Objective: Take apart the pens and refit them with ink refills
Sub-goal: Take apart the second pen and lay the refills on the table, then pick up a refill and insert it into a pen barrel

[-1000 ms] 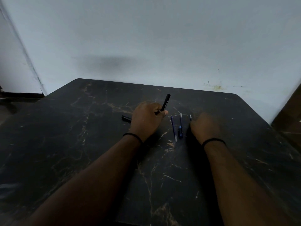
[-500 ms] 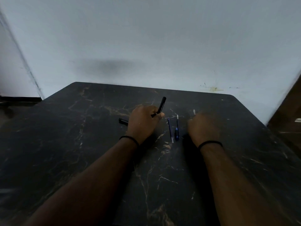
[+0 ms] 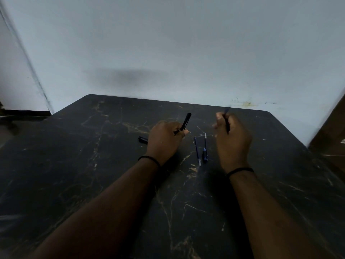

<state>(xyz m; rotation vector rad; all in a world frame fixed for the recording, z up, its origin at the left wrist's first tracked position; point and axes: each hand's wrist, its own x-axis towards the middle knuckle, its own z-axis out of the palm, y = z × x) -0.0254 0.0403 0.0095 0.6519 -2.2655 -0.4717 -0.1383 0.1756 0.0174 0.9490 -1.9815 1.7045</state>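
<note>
My left hand (image 3: pixel 165 141) rests on the black marble table (image 3: pixel 112 184) and grips a black pen barrel (image 3: pixel 185 121) that points up and away. My right hand (image 3: pixel 232 141) is raised off the table and closed on a thin dark ink refill (image 3: pixel 226 120), blurred by motion. Between the hands lie a thin blue refill (image 3: pixel 197 150) and a blue pen part with a refill sticking out of it (image 3: pixel 205 152). A black pen piece (image 3: pixel 142 139) pokes out from behind my left hand.
The table's far edge meets a pale wall (image 3: pixel 177 53). A brown surface (image 3: pixel 328 135) stands off the table's right corner. A dark floor strip (image 3: pixel 24 114) shows at the left.
My right hand has lifted from the table beside the refills, holding a thin refill. My left hand has kept still with the black barrel.
</note>
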